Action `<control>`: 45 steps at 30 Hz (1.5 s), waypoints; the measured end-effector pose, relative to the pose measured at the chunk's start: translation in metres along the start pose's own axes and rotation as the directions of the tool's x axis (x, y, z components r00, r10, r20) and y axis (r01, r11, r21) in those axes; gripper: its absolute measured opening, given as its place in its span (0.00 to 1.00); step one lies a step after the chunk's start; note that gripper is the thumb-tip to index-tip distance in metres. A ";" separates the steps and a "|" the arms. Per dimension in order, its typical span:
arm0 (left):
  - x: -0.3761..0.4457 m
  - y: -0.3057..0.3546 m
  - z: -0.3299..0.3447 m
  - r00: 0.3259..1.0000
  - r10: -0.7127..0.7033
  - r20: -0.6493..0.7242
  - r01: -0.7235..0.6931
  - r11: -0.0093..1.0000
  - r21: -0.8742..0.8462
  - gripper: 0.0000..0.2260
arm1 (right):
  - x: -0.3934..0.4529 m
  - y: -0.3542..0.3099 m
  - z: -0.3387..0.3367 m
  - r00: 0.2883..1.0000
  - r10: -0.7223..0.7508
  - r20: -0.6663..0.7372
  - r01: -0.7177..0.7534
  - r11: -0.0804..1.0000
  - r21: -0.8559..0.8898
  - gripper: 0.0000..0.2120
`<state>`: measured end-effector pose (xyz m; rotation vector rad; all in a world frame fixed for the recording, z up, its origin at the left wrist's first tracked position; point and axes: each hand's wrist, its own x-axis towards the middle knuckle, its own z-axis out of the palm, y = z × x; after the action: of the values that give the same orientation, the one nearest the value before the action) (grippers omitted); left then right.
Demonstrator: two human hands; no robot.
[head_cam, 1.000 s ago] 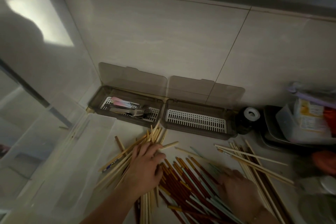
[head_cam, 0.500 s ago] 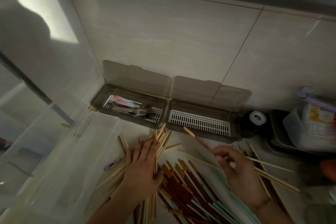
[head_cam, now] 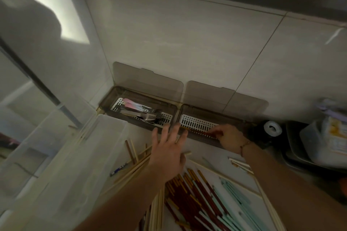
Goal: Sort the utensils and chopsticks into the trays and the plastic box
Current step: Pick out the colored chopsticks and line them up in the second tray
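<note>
Right hand (head_cam: 228, 136) is now over the right tray (head_cam: 242, 124), at its front edge. Half a second ago it was lifted above the pile with a red chopstick pinched; a second ago it lay flat among the loose sticks. Its fingers (head_cam: 216, 130) are curled and closed on that red chopstick (head_cam: 195, 131), which lies low along the tray's white slotted insert — whether it already touches the insert I cannot tell through the blur.

Left hand (head_cam: 167, 153) has left the pale wooden chopsticks (head_cam: 135, 169) it was pressing and reaches forward, fingers straight and spread, holding nothing, tips near the seam between the two trays.

Left tray (head_cam: 107, 102) holds forks and a pink-handled utensil. Right tray shows no other contents, so this looks like the first red stick going in.

Plastic box (head_cam: 112, 124) sits on the left, a few pale sticks along its near wall. On the tabletop (head_cam: 204, 151) most of the pile remains: red chopsticks (head_cam: 189, 189), mint-green chopsticks (head_cam: 234, 197), pale wooden ones beside and under the left forearm.

Judgement: one placement nearly finished — sorting is at an early stage. Next move likely a release flat along the slots, then back to the red group.
</note>
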<state>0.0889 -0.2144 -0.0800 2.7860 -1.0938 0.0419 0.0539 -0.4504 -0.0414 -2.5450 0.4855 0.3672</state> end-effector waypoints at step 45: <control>-0.027 -0.002 -0.005 0.999 0.042 -0.007 -0.043 0.973 -0.228 0.26 | -0.148 -0.027 0.094 0.956 0.051 -0.290 -0.090 0.988 -0.123 0.05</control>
<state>0.0705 -0.1934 -0.0773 2.5585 -1.0833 -0.0718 -0.0834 -0.3394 -0.0558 -2.7323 0.6815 0.0546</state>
